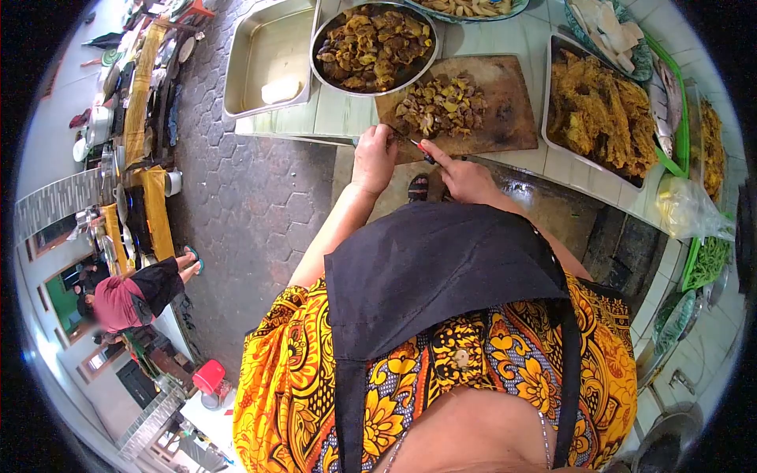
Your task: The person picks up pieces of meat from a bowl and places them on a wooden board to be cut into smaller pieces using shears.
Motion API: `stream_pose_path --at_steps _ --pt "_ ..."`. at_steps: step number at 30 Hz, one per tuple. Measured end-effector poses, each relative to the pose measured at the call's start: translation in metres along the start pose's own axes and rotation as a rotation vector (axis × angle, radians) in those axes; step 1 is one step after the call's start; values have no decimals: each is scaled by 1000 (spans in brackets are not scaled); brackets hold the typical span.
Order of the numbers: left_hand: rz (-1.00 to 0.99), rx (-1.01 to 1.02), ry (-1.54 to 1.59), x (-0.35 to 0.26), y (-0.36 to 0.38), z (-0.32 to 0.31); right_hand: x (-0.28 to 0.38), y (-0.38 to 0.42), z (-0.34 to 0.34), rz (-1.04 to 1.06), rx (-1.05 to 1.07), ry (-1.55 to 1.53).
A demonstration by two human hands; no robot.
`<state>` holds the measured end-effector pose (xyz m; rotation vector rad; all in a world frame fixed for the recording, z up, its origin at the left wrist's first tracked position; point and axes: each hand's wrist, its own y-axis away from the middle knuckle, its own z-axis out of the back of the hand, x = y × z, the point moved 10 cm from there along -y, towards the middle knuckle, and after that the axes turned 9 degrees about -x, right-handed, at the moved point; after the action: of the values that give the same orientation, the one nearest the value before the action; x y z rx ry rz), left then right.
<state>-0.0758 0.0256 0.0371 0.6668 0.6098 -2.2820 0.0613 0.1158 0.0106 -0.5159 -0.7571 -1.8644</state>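
My right hand (467, 178) is closed around the red and black handle of a small knife (426, 150), its blade pointing left. Close to the blade tip, my left hand (374, 160) is closed in a pinch, and what its fingers hold is too small to make out. Both hands are at the near edge of a wooden cutting board (505, 106). On the board lies a heap of chopped yellow-brown meat pieces (441, 105). Just behind my left hand, a round metal bowl (317, 69) holds larger pieces of the same brown meat (374, 47).
A steel tray (244, 59) with a white lump (281, 90) stands at the left. To the right, another tray (546, 118) is full of fried golden food (603, 114), beside fish (665, 106) and a plastic bag (684, 206). Another person (118, 303) is farther off at left.
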Motion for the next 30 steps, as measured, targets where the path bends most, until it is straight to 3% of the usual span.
stream_pose_path --at_steps 11,13,18,24,30 --pt "41 -60 -45 5 5 5 -19 1 3 -32 71 164" --pt "50 -87 -54 8 5 9 -14 1 11 48 -36 -34" --pt "372 -114 162 40 13 3 -17 7 12 -18 -62 2" --pt "205 -245 140 28 7 7 -8 6 11 -40 -50 51" --pt "229 -151 252 21 8 -1 -10 8 7 -56 -98 -23"
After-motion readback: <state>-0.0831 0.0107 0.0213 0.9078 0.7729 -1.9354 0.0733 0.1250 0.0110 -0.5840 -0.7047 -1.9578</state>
